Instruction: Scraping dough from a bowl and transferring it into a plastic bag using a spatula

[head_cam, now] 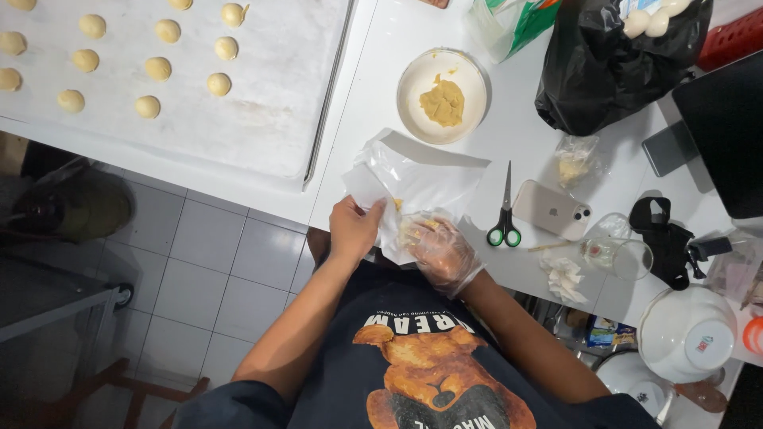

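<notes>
From the head camera, a black bag (612, 71) slumps at the table's far right, a green-and-white packet (517, 22) just left of it, and a small clear bag (575, 159) with pale crumbs lies nearer the person. A white bowl (443, 95) holds tan dough; a tray (262, 119) to the left carries rows of dough balls (157, 68).

At the table edge, the bare left hand (354, 226) pinches a white plastic sheet (413, 179) between thumb and closed fingers. The right hand (441, 250) (in a clear glove) curls its fingers around a bit of dough (413, 230) on the sheet. Green-handled scissors (505, 210) and a phone (551, 210) lie just beside.
</notes>
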